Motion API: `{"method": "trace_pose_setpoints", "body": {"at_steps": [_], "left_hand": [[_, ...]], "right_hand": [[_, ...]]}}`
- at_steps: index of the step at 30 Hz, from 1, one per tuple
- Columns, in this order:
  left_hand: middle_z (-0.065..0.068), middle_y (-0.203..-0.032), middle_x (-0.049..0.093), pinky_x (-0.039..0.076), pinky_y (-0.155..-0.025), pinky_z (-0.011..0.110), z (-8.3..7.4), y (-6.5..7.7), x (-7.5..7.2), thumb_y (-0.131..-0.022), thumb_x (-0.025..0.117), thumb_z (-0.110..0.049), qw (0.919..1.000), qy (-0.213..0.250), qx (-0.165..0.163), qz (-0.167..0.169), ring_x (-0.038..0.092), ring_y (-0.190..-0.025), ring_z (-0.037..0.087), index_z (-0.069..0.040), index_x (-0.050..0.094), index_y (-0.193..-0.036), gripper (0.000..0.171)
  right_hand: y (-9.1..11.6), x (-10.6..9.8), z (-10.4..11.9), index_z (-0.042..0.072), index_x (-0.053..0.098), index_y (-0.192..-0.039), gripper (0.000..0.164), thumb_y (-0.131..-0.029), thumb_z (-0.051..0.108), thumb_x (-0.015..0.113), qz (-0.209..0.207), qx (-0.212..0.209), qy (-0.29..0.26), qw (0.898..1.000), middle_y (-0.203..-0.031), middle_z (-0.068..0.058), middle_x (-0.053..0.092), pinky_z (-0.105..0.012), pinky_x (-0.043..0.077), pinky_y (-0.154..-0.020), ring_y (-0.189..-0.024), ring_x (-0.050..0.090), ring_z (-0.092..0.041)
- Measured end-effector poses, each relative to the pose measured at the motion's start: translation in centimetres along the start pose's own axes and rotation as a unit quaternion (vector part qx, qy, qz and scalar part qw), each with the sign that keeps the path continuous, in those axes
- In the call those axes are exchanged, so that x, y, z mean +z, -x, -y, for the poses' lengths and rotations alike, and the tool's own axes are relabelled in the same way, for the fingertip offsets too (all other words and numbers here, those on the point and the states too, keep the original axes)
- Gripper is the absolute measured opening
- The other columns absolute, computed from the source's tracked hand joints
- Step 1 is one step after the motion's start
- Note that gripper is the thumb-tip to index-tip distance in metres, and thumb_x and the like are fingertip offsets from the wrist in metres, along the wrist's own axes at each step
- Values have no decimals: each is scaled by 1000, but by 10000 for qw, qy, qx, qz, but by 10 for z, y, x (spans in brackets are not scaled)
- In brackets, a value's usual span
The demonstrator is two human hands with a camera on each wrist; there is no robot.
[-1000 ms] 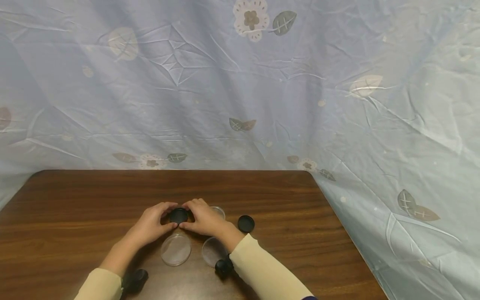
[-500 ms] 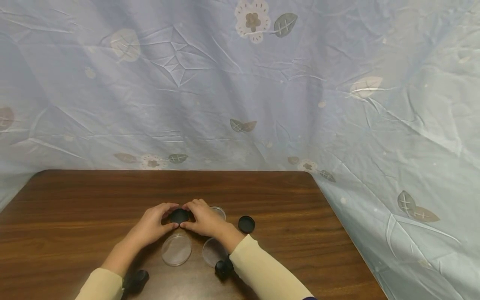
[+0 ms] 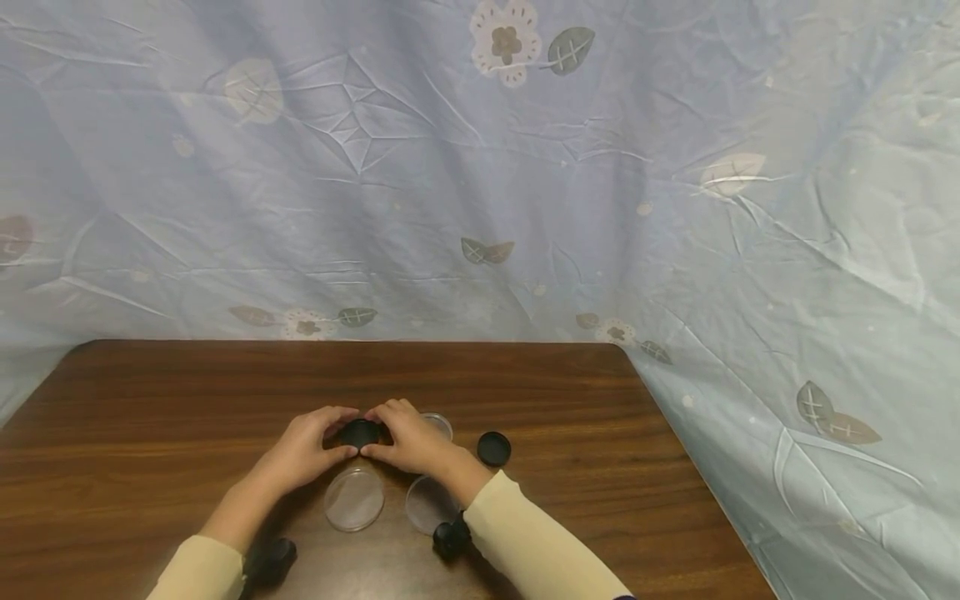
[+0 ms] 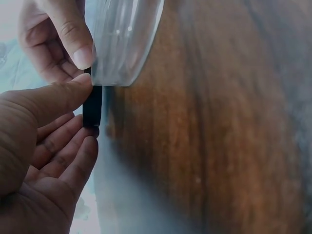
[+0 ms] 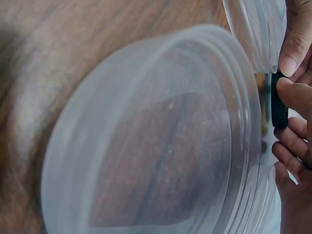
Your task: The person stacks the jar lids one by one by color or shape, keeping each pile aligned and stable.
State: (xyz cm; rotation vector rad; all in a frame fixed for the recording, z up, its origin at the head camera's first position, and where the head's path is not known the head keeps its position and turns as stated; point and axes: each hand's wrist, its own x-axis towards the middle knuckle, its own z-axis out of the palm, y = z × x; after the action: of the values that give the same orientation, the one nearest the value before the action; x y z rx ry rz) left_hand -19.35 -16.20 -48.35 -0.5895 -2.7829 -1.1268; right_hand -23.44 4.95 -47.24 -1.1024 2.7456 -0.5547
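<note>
Left hand (image 3: 303,446) and right hand (image 3: 408,437) pinch black disc (image 3: 361,434) from both sides, in from surface's (image 3: 187,387) far edge. Other disc (image 3: 494,449) nearer right edge; clear dish (image 3: 354,500) near hands.

Black round plastic disc (image 3: 360,434): matt. Clear round plastic dish (image 3: 355,500): glossy, smooth. Brown wood-grain tabletop (image 3: 195,383): faint sheen. Pale-blue cloth backdrop (image 3: 412,192): creased.

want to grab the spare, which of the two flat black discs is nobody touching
The rightmost black disc, lying on the table; the other black disc is pinched by the left hand and right hand.
</note>
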Motion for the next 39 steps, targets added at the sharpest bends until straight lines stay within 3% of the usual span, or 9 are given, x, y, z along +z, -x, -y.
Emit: {"method": "trace_pose_setpoints", "body": {"at_steps": [8, 26, 33, 39], "left_hand": [[24, -122, 72, 62, -91, 49, -7, 4, -3, -86, 84, -8, 9999, -14, 100, -123, 73, -109, 39, 8, 66, -128, 48], [18, -119, 73, 64, -86, 43, -33, 25, -11, -83, 87, -9, 9989, -52, 289, -358, 74, -104, 34, 5, 67, -127, 51], [16, -121, 73, 64, -89, 42, -45, 36, -9, -83, 87, -8, 9994, 43, 197, -277, 74, -109, 36, 4, 66, -130, 53], [15, -122, 73, 63, -92, 42, -57, 46, -8, -81, 88, -6, 9990, 23, 236, -374, 74, -111, 36, 2, 67, -129, 53]], "right_hand": [[5, -4, 3, 11, 60, -141, 50, -101, 39, 71, 18, 44, -132, 9999, -134, -4, 65, -25, 50, -110, -127, 57, -16], [31, -18, 15, 12, 58, -144, 51, -102, 40, 68, -59, -313, -311, 9990, -139, -2, 63, -26, 52, -106, -125, 58, -15], [43, -19, 23, 11, 59, -141, 50, -100, 38, 71, -103, -418, -306, 9986, -136, -1, 64, -33, 50, -115, -124, 59, -13], [55, -20, 27, 12, 59, -140, 50, -100, 39, 70, -93, -464, -359, 9982, -136, -1, 63, -23, 52, -107, -124, 58, -12]]}}
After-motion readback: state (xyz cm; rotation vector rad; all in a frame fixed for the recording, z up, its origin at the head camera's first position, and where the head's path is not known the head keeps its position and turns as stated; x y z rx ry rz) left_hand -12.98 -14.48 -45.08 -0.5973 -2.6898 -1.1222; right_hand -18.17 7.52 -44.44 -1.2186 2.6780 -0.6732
